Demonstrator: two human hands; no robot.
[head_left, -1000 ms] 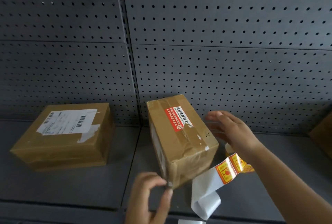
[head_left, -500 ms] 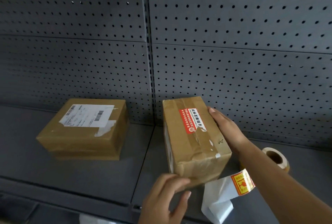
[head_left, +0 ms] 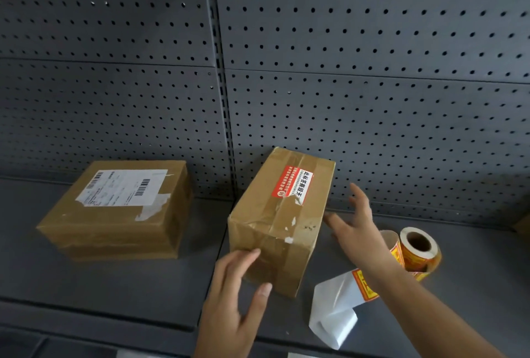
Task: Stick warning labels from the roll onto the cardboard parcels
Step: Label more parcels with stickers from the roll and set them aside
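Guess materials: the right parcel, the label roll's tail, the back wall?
Right parcel: brown cardboard under glossy tape, judging by sheen and wrinkles. Roll's tail: white matte backing paper, creased. Back wall: likely painted metal pegboard, dark grey, regular holes.

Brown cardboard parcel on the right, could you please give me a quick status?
Left hand open, fingertips on brown cardboard parcel. Right hand open beside it. Orange warning label roll on grey shelf, strip trailing. Nothing blocking.

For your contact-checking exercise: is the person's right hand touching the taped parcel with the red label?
Apart. The head view shows dark shelf and pegboard between the open right hand and the taped parcel.
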